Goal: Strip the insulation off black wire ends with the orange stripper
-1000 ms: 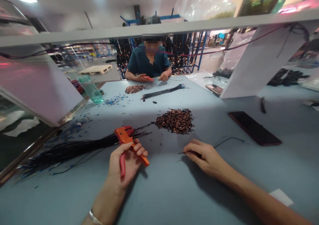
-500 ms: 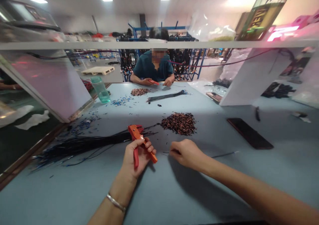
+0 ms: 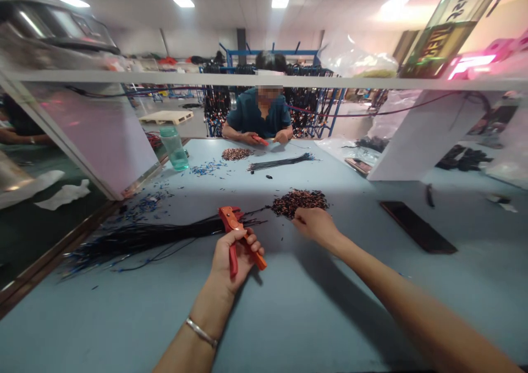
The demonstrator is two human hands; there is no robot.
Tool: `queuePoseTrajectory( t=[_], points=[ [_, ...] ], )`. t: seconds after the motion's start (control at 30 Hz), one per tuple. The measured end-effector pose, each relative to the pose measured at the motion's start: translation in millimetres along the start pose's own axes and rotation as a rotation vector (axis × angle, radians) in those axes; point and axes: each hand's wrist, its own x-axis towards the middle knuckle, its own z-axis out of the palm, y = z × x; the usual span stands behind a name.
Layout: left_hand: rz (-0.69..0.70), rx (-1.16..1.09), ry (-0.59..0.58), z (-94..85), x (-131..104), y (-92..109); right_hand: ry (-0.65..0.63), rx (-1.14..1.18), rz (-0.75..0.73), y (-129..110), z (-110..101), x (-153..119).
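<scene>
Within the left hand [image 3: 241,250] sits a stiff-looking orange-and-red plier-like tool [image 3: 231,220], best held by its handles [image 3: 233,260], the right hand [image 3: 317,225] unclear in contents.

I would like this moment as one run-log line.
left hand: holds orange-red hand tool | right hand: at pile of small pieces, contact unclear | black wire bundle: on table
</scene>
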Motion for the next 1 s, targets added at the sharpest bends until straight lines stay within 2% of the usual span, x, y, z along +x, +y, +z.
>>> queuePoseTrajectory(
  t=[0.1, 0.17, 0.33, 0.5, 0.73, 0.83, 1.0],
  points=[
    [-0.013, 0.009, -0.009, 0.2, 0.0, -1.3, -0.031, 0.027, -0.115, -0.4, 8.1, -17.4],
    [-0.022, 0.022, -0.013, -0.3, 0.4, -2.1, -0.034, 0.03, -0.135, -1.4, 12.7, -22.1],
    [-0.02, 0.06, -0.016, -2.0, 1.4, -2.6, 0.029, 0.013, -0.002, 10.5, 10.6, -14.3],
    [-0.044, 0.106, -0.048, 0.7, -1.3, -4.8, 0.013, 0.044, -0.062, 23.0, 13.4, -23.2],
    [-0.117, 0.201, -0.097, 4.3, -5.4, -13.3, 0.044, 0.09, 0.015, 48.8, 14.9, -24.3],
    [-0.137, 0.229, -0.112, 4.2, -5.4, -16.5, 0.034, 0.117, -0.026, 51.1, 15.4, -21.9],
    [-0.161, 0.256, -0.143, 2.2, -5.4, -21.2, 0.052, 0.124, -0.008, 47.0, 15.6, -17.2]
  ],
)
